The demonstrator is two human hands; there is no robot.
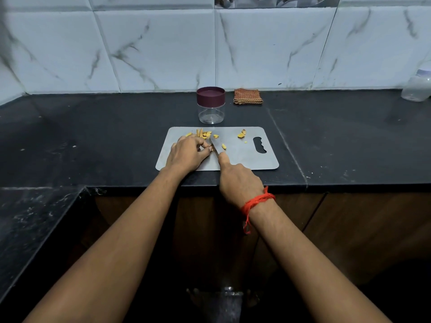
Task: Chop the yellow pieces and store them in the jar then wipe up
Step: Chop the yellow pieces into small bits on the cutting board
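On the board (245,159), far-left corner, sits the main heap of yellow pieces (205,134), just past the left hand (186,155). Its fingers are curled, tips bunched against the knife (214,148); can't tell if they pin a piece. The right hand (238,183) grips the handle, forefinger along the spine, blade running away and slightly left. The jar (211,106), lid on, stands just behind the board on the black table (93,136), with the cloth (248,96) beside it by the tiled wall.

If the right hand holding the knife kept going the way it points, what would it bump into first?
Likely the left hand, its fingertips curled right beside the knife that the right hand grips; just beyond lies the pile of yellow pieces. With one view, depth is uncertain.
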